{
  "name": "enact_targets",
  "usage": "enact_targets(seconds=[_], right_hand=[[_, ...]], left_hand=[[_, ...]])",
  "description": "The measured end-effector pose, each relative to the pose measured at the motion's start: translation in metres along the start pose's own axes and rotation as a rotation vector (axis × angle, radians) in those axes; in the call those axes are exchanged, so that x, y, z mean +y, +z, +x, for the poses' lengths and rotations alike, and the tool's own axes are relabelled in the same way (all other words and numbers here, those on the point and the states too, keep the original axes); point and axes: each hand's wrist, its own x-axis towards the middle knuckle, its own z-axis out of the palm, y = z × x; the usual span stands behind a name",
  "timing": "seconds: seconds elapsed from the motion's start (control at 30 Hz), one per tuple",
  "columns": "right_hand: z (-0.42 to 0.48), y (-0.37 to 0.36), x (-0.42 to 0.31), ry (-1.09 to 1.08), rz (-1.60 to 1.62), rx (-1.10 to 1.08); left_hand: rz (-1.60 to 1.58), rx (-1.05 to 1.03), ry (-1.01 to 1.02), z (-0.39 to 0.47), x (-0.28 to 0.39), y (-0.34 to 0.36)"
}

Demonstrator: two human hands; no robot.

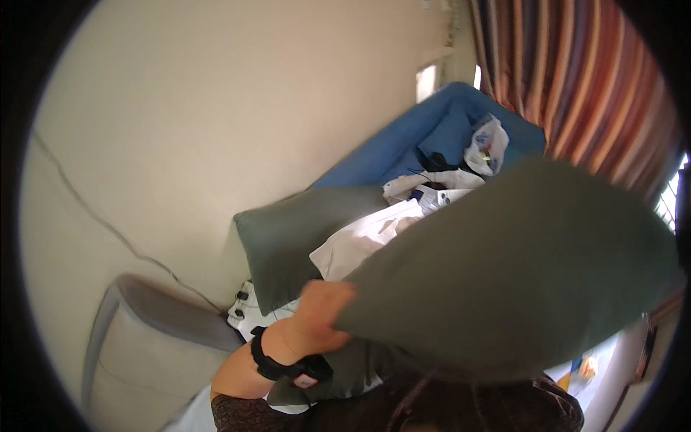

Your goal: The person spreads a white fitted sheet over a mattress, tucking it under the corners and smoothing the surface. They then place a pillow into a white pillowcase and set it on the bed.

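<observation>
A dark green pillow [518, 270] is raised in front of me and fills much of the right half of the view. My left hand [318, 318] grips its left corner, slightly blurred; a black wrist strap with a small device sits on that wrist. My right hand is out of view. Behind the raised pillow, a second green pillow [291, 232] leans against the wall. White cloth [361, 237] lies partly over it. Dark green fabric [351, 367] shows below my left wrist, close to my body.
A blue padded backrest [356, 156] runs along the wall, holding clothes [437, 189] and a white plastic bag [488, 143]. Striped curtains [572, 81] hang at right. A grey-framed chair back [162, 318], a white box [245, 313] with black fittings and a wall cable [108, 224] are at left.
</observation>
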Motion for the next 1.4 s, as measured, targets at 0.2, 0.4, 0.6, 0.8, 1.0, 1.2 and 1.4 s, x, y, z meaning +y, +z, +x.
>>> enact_targets(seconds=[0.2,0.4,0.6,0.8,1.0,1.2,1.4], right_hand=[[0.052,0.029,-0.015,-0.025,-0.044,-0.012],[0.068,0.066,-0.031,-0.058,-0.09,-0.024],[0.064,0.124,0.001,0.008,-0.171,-0.101],[-0.002,0.2,0.053,0.131,-0.302,-0.262],[-0.13,0.281,0.086,0.35,-0.504,-0.557],[-0.279,0.392,0.111,0.177,-0.864,-0.695],[-0.333,0.463,0.15,0.114,-1.088,-1.134]], left_hand=[[-0.532,-0.582,-0.317,-0.001,0.046,0.002],[-0.466,-0.366,-0.558,-0.026,0.0,0.013],[-0.839,-0.155,-0.632,-0.093,0.032,0.005],[-0.905,0.2,-0.709,-0.199,0.106,-0.017],[-1.134,0.472,-0.763,-0.307,0.179,-0.037],[-1.069,0.603,-0.795,-0.395,0.24,-0.035],[-1.014,0.802,-0.836,-0.449,0.306,-0.039]])
